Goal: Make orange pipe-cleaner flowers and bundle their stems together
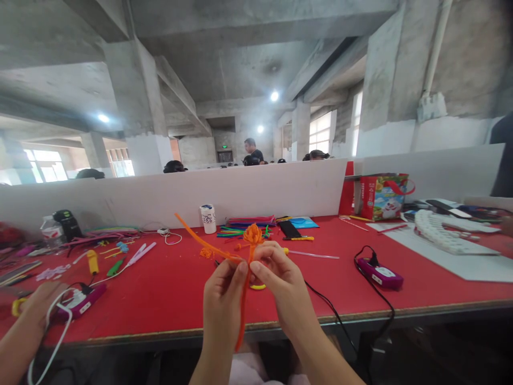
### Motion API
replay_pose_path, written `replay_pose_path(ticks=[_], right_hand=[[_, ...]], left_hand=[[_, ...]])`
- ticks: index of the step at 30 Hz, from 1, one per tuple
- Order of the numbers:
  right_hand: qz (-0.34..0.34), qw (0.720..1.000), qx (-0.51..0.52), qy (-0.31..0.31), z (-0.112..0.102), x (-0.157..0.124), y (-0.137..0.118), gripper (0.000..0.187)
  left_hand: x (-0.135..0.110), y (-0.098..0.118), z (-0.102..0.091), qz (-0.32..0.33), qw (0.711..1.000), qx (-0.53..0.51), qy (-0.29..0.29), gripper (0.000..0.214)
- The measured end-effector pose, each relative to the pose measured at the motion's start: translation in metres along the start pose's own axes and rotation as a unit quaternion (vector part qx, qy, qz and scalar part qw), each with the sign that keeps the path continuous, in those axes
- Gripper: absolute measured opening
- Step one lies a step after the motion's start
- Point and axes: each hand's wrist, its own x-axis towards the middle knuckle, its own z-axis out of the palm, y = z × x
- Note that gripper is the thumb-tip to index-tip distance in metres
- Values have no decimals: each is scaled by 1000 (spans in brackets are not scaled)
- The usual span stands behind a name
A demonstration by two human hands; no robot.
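Both my hands meet above the front of the red table, closed on orange pipe cleaners. My left hand (224,294) pinches an orange pipe cleaner (200,238) whose long free end slants up to the left. Between finger and thumb, my right hand (276,272) grips the stem just under an orange pipe cleaner flower (253,234), its curled head standing upright. Another orange length hangs down between my wrists. Where the strands cross is partly hidden by my fingertips. Behind my hands a yellow ring-shaped handle (257,287) shows in part on the table.
Bundled coloured pipe cleaners (244,227) and a white cup (207,219) stand near the white partition (280,190). Purple power strips (380,272) with cords lie on both sides. At the left, another person's hand (44,299) reaches over the table. Orange scraps (207,253) lie behind my left hand.
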Motion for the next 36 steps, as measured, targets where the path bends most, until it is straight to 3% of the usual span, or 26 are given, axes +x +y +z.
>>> replay_pose_path(ticks=[2,5,9,12,16,18,21,25,28,30,33,36], right_hand=[[-32,997,-62,14,-1,2,3,8],[-49,995,-82,29,-3,3,6,8],[-27,999,-42,21,-2,1,7,8],[-2,1000,11,2,-2,-1,8,11],[14,999,48,19,-3,0,8,12],[5,999,43,28,-4,1,7,14],[-9,999,28,31,-6,2,4,13],[-31,999,-7,10,-7,1,2,8],[-92,992,-90,-14,-7,-1,0,6],[-174,971,-163,-23,-8,-4,-1,10],[-282,927,-245,-40,-8,-6,1,23],[-314,907,-276,-44,-9,-6,6,30]], left_hand=[[-1,-5,-2,105,987,114,45,18],[-1,-9,-5,231,939,251,46,12],[-1,-10,-7,314,898,308,26,9],[-2,-10,-8,298,911,285,16,10],[-3,-10,-6,179,966,186,-7,11],[-2,-8,-4,147,978,148,-29,11],[-1,-7,-3,188,971,148,-32,5],[0,-8,-10,293,928,222,-54,12],[4,-12,-17,332,911,234,-72,22],[8,-17,-22,334,919,186,-98,24],[16,-24,-29,274,948,81,-142,19],[21,-28,-34,203,968,25,-147,13]])
